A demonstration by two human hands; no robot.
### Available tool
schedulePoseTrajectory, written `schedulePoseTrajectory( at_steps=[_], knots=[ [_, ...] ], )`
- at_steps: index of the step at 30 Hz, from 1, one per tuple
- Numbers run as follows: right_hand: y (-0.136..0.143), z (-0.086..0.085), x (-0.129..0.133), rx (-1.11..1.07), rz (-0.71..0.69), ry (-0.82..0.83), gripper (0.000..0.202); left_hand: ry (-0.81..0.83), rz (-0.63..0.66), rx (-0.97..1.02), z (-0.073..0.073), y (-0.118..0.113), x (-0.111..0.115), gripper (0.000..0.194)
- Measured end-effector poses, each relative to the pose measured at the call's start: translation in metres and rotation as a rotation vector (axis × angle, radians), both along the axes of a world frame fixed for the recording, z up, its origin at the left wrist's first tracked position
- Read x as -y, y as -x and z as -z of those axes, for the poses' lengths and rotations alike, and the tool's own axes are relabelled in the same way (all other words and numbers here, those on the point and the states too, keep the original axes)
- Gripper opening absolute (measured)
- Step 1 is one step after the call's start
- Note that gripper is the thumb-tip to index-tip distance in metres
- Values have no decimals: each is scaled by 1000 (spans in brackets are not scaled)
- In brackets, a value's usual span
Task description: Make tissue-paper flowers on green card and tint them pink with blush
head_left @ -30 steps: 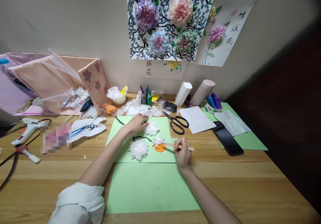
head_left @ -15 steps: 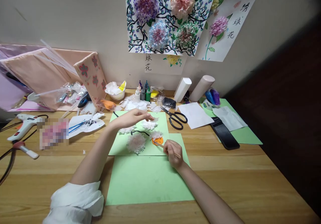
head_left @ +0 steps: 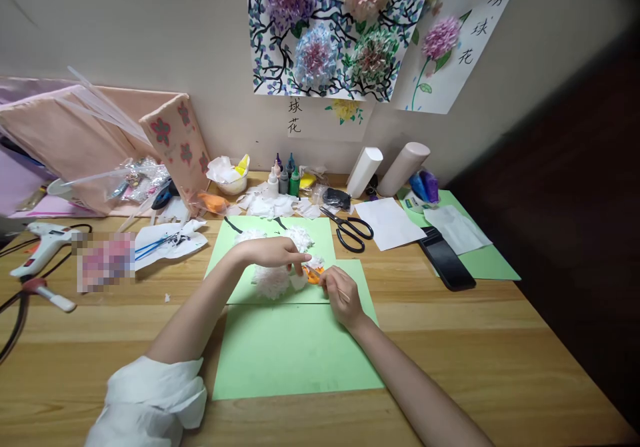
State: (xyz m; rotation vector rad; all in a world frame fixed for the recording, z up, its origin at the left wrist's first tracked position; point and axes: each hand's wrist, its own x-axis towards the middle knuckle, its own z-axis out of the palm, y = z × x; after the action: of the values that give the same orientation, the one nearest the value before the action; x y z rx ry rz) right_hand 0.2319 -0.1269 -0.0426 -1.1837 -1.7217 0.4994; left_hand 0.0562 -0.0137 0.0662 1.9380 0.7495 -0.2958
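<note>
Right hand (head_left: 345, 305): fist closed round a flat, pale wooden craft stick (head_left: 343, 295). Stick sticks out both sides of the grip; front end is over the flat orange disc (head_left: 312, 278), contact can't be confirmed.

Left hand (head_left: 275, 252): palm down, index finger reaching out near the stick's front end, other fingers curled under. Can't tell if it's pinching anything; a small pale rounded piece (head_left: 299, 281) shows right below the fingertips.

Disc lies on the upper green paper sheet (head_left: 323, 231), between the hands. Smooth, matte face, partly hidden by fingers and stick. A small white ruffled puff (head_left: 317, 260) sits against its far edge.

Same sheet carries white paper-like pompom flowers: one near-side (head_left: 271, 283), one far-side (head_left: 300, 237), one far left (head_left: 250, 235). Round, densely fringed, soft-looking. Thin black stems run at the far edge.

Upper sheet overlaps a lower green paper sheet (head_left: 300, 353), flat, on the wood-grain table (head_left: 450, 380). Black-handled metal scissors (head_left: 342, 221) just beside the upper sheet, blades slightly apart.
</note>
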Motion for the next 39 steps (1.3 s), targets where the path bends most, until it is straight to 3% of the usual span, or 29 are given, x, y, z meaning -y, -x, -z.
schedulePoseTrajectory(
  at_steps=[5, 9, 14, 19, 30, 35, 39],
  knots=[
    [-1, 1, 1, -41, 16, -1, 32, -143, -77, -75, 13, -8, 0, 61],
    [-1, 0, 4, -78, 29, -140, 34, -208, -82, -108, 18, -7, -3, 64],
    [0, -1, 6, 33, -116, -286, 33, -226, -67, -98, 18, -8, -2, 58],
    [3, -1, 3, 198, -126, -216, 28, -257, -59, -87, 19, -9, 0, 57],
    [4, 1, 1, 197, -64, -140, 29, -262, -68, -96, 18, -9, 0, 63],
    [4, 1, 1, 89, -22, -13, 33, -277, -120, -128, 11, -7, 0, 59],
    [5, 0, -2, -174, 76, 246, 36, -318, -156, -163, 11, -5, -2, 63]
  ],
)
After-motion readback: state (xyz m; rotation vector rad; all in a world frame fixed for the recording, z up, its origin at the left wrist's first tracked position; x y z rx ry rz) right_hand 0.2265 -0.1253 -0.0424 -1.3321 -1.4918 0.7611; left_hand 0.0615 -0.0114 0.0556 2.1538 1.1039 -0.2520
